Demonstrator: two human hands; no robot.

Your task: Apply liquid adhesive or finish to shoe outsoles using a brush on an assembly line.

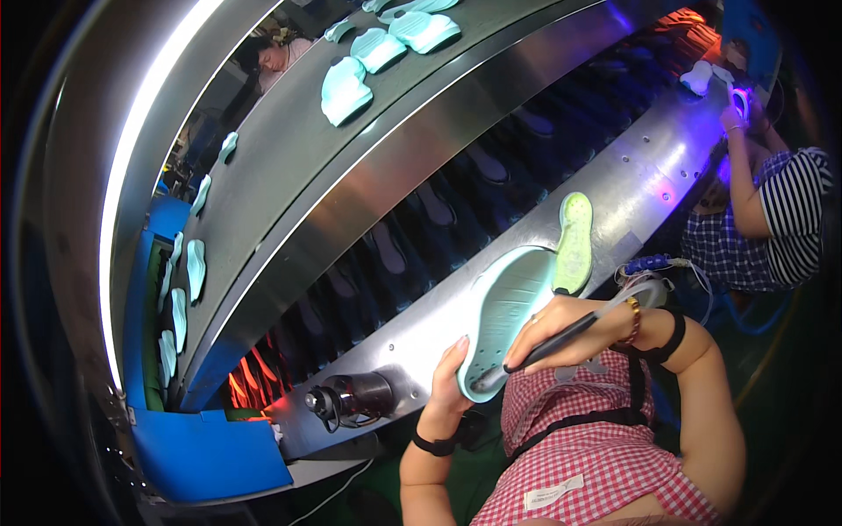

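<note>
My left hand (451,377) grips the end of a pale blue shoe sole (513,289) from its left side. The sole is tilted, with its ribbed inner face and a patch of small holes in view. In my right hand (583,326) is a brush with a black handle (561,340), and a clear tube runs from its back end over my wrist. The brush tip is down inside the sole, near the end that my left hand grips. Just beyond the sole, a yellow-green sole (574,245) lies on the metal ledge (491,254).
A black bottle (355,399) lies on the ledge at the left. Several pale blue soles (346,92) ride the dark upper conveyor belt (281,167). Below it, dark sole shapes fill a lower track that glows red at its ends. A co-worker (763,193) handles a piece at the far right.
</note>
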